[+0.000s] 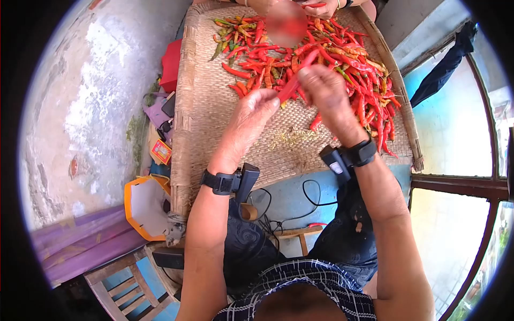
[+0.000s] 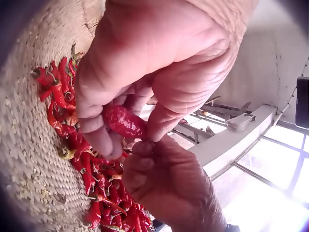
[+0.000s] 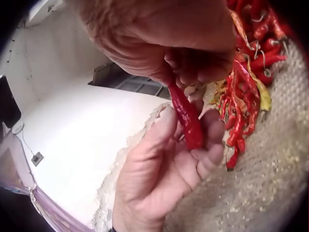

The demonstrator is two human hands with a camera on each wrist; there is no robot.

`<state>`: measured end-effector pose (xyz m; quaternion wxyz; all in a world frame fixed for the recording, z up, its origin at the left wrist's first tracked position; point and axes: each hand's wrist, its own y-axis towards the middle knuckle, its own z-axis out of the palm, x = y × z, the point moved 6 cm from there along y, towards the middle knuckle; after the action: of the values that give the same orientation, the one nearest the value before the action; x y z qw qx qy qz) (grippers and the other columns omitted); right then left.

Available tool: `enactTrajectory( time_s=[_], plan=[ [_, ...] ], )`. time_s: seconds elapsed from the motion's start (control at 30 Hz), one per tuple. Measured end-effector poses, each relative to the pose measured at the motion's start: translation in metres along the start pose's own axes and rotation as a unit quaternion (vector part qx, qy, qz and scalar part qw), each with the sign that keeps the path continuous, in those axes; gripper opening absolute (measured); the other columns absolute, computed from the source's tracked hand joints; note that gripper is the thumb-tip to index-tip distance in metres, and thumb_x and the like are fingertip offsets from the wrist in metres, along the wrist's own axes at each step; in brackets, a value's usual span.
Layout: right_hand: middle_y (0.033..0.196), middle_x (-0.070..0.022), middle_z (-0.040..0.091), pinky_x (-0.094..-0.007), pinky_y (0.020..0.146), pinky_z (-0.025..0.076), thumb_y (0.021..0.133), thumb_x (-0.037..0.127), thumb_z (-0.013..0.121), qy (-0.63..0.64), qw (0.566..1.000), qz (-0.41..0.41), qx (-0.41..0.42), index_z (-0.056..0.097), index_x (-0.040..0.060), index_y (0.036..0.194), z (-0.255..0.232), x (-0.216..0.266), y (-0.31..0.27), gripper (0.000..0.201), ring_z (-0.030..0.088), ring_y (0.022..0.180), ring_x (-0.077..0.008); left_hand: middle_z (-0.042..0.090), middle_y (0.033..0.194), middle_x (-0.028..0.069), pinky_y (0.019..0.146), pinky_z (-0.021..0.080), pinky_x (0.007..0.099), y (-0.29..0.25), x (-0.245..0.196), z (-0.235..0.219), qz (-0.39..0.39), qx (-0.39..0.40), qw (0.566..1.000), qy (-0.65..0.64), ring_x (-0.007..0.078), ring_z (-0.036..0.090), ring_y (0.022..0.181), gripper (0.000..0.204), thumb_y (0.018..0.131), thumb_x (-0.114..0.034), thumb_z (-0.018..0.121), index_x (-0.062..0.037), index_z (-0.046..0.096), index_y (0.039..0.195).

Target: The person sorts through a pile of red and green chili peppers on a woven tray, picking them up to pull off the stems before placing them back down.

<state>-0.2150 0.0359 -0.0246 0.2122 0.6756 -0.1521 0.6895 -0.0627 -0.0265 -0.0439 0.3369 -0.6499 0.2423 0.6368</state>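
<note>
A red chili pepper is held between both hands above a woven tray. The left hand has its thumb and fingers around one end; in the right wrist view that pepper lies along the left hand's fingers. The right hand pinches the other end with thumb and fingertips, close to the left thumb in the left wrist view. Behind the hands is a spread pile of red chilies, with some green and yellow ones. Pale small bits lie on the weave below the hands.
Across the tray, another person's hands hold a red chili. An orange-edged box and a wooden chair stand at the left. Black cables hang below the tray's near edge. Window frames are at the right.
</note>
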Motion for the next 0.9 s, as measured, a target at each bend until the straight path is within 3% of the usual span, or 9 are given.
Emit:
enactTrajectory(
  time_s=[0.1,0.17,0.3,0.37,0.4,0.47,0.63,0.83,0.9],
  plan=[
    [0.065,-0.0006,0.054,-0.0233,0.052,0.038,0.092,0.027,0.053,0.28,0.947,-0.011,-0.159,0.052,0.0075,0.079,-0.05,0.008,0.017,0.023,0.046,0.056,-0.0088,0.058,0.099,0.0031,0.071,0.045,0.0231,0.004,0.001,-0.016,0.028,-0.084,0.995,-0.045,0.0096,0.056,0.088,0.031,0.088,-0.026,0.058,-0.0043,0.054,0.111],
    [0.067,-0.0035,0.055,-0.0229,0.048,0.039,0.091,0.028,0.053,0.286,0.927,0.003,-0.242,0.051,0.0067,0.077,-0.072,0.006,0.014,0.025,0.042,0.052,-0.0072,0.059,0.098,0.0036,0.07,0.045,0.0224,0.004,-0.004,-0.022,0.04,-0.1,0.992,-0.064,0.0087,0.056,0.085,0.029,0.088,-0.025,0.058,-0.005,0.054,0.11],
    [0.078,-0.0067,0.059,-0.0259,0.056,0.046,0.088,0.024,0.058,-0.078,0.995,-0.032,-0.061,0.055,-0.0023,0.111,-0.027,0.007,0.013,0.035,0.054,0.062,-0.0128,0.059,0.094,0.0022,0.066,0.044,0.0212,0.003,-0.014,-0.038,0.069,-0.191,0.97,-0.131,0.0065,0.054,0.078,0.021,0.089,-0.02,0.057,-0.0065,0.055,0.105],
    [0.093,-0.0145,0.061,-0.0352,0.069,0.05,0.08,0.021,0.066,-0.335,0.932,-0.118,0.067,0.051,0.0003,0.119,0.005,-0.009,0.026,0.047,0.059,0.08,-0.0233,0.059,0.09,0.0014,0.063,0.044,0.0207,0.001,-0.018,-0.046,0.107,-0.219,0.956,-0.162,0.0065,0.054,0.077,0.019,0.088,-0.018,0.057,-0.0063,0.054,0.104],
    [0.093,-0.0145,0.061,-0.0352,0.069,0.05,0.08,0.021,0.066,-0.334,0.932,-0.119,0.071,0.051,0.0003,0.119,0.009,-0.016,0.034,0.047,0.059,0.08,-0.0233,0.059,0.09,0.0014,0.063,0.044,0.0207,0.0,-0.018,-0.048,0.107,-0.223,0.955,-0.162,0.0065,0.054,0.077,0.019,0.088,-0.018,0.057,-0.0063,0.054,0.104],
    [0.112,-0.0204,0.055,-0.0442,0.084,0.046,0.073,0.021,0.071,-0.584,0.755,-0.257,0.147,0.042,0.0057,0.13,0.034,-0.02,0.041,0.065,0.053,0.102,-0.0331,0.059,0.088,0.0012,0.063,0.044,0.0201,-0.003,-0.023,-0.051,0.114,-0.227,0.951,-0.178,0.0064,0.054,0.075,0.017,0.088,-0.016,0.056,-0.0063,0.055,0.101],
    [0.127,-0.0184,0.045,-0.0477,0.094,0.041,0.061,0.031,0.079,-0.687,0.696,-0.035,0.207,0.025,0.0137,0.14,0.043,-0.049,0.095,0.097,0.046,0.114,-0.0387,0.059,0.086,0.001,0.063,0.043,0.0199,-0.007,-0.03,-0.056,0.116,-0.245,0.944,-0.188,0.0061,0.054,0.073,0.015,0.088,-0.014,0.056,-0.0053,0.056,0.1],
    [0.119,-0.0211,0.052,-0.0428,0.091,0.043,0.059,0.026,0.077,-0.657,0.707,-0.051,0.257,0.04,0.0101,0.131,0.051,-0.081,0.109,0.082,0.051,0.109,-0.0366,0.06,0.087,0.002,0.061,0.044,0.0197,-0.004,-0.03,-0.06,0.128,-0.234,0.941,-0.209,0.0064,0.055,0.072,0.016,0.087,-0.014,0.057,-0.0046,0.056,0.1],
    [0.117,-0.0215,0.052,-0.0414,0.089,0.044,0.06,0.018,0.072,-0.62,0.727,-0.191,0.227,0.048,0.0068,0.12,0.066,-0.071,0.088,0.067,0.052,0.105,-0.0375,0.059,0.085,0.0012,0.061,0.044,0.0194,-0.003,-0.032,-0.058,0.127,-0.229,0.94,-0.218,0.0062,0.054,0.071,0.016,0.087,-0.015,0.058,-0.0047,0.056,0.099]
  ],
)
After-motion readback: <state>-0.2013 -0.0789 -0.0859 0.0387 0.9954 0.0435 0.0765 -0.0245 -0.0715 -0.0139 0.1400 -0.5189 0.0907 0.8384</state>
